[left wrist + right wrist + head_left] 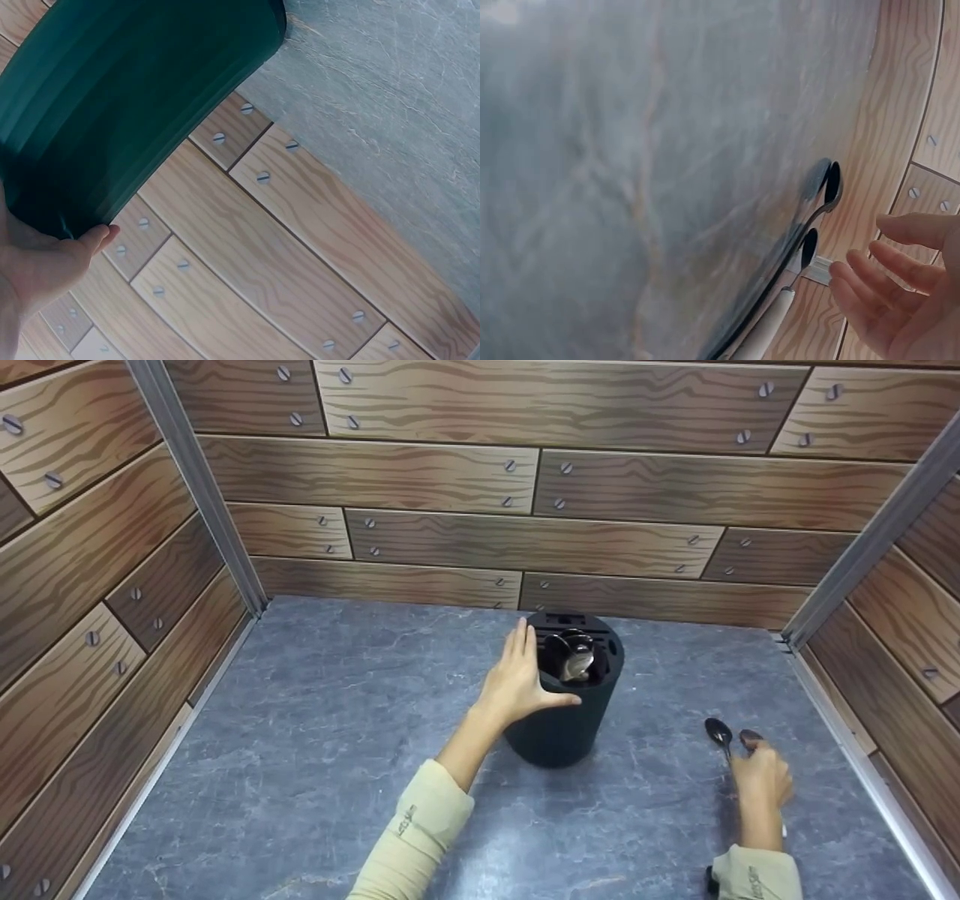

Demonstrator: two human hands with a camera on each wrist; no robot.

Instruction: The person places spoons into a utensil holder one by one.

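A dark green utensil holder (555, 735) stands upright, with dark utensils and a shiny ladle-like head (578, 664) inside its top opening. My left hand (514, 682) rests on its upper left side, fingers straight along the rim and thumb stretched across the front. In the left wrist view, the fingertips (105, 236) touch the holder's edge. A black spoon (718, 731) lies on the table beside my right hand (761, 776). That hand hovers over a second spoon (808, 247) with a white handle, its loosely bent fingers apart from both spoons in the right wrist view.
The blue-grey marbled tabletop (300, 750) is bounded by wood-patterned walls (435, 480) at the back and sides. Metal corner posts (199, 480) and a metal edge strip (870, 780) frame it. The right wall is close to my right hand.
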